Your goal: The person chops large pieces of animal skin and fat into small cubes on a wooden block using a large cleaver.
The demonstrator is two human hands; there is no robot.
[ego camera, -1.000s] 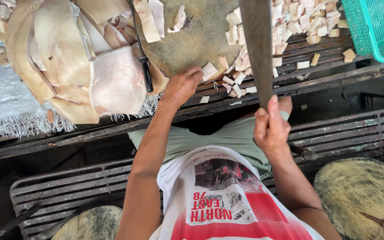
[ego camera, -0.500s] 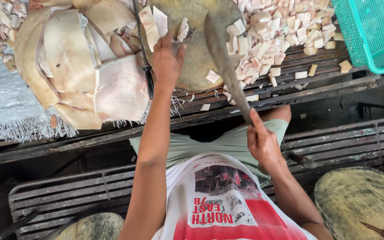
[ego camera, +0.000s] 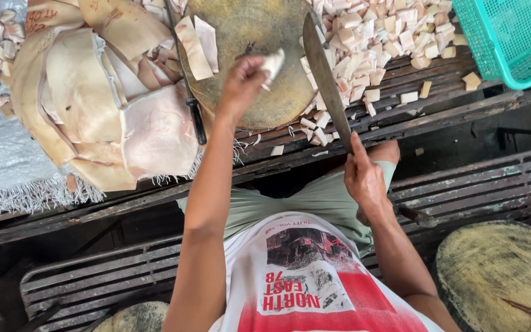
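Here, seen from above, a large heap of pale skin sheets [ego camera: 93, 104] lies left of a round wooden chopping block [ego camera: 247, 37], within easy reach for cutting. The right hand [ego camera: 364, 178] is clenched on a long cleaver [ego camera: 326, 77], its blade angled over the block's right edge. The left hand [ego camera: 241, 83] pinches a small, pale, fatty piece [ego camera: 273, 63] above the block. Cut cubes [ego camera: 376, 43] are piled to the right, by a green basket [ego camera: 511, 37].

Left arm is stretched straight out ahead, bare to the shoulder, with the left hand [ego camera: 242, 83] curled and its fingers [ego camera: 259, 69] pinched shut around something small. Right arm is bent at the elbow and tucked closer in, right hand [ego camera: 364, 178] wrapped tight in a fist-style grip, index finger extended forward.
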